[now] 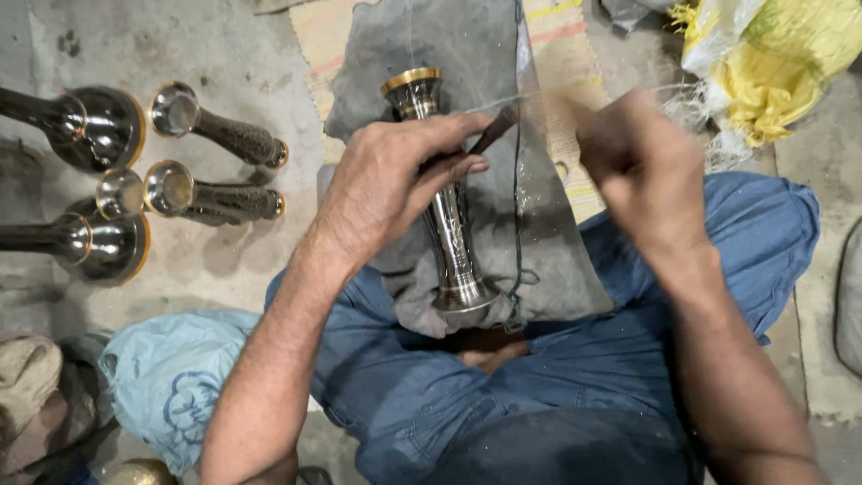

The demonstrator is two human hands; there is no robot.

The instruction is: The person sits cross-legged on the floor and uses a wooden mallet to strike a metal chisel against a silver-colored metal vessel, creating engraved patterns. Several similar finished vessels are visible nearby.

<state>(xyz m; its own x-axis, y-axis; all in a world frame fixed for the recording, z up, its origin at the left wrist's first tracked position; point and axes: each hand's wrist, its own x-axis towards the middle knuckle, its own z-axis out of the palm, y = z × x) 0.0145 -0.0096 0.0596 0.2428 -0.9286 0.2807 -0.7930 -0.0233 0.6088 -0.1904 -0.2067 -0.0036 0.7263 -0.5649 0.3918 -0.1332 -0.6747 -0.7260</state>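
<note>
A tall slim metal vase [449, 242] with a gold rim lies on a dark grey cloth [539, 269] across my lap. My left hand [395, 180] rests over the vase's upper part and pinches a thin dark tool [496, 128] against it. My right hand [642, 175] is a closed fist just right of the vase, blurred by motion; whether it grips anything I cannot tell. My legs in blue trousers [763, 233] are folded under the cloth.
Several similar metal vases [215, 135] lie on the concrete floor at left, two larger ones [90, 126] among them. A light blue bag [171, 377] sits at lower left, a yellow and white sack [772, 63] at upper right, and a striped mat [557, 36] under the cloth.
</note>
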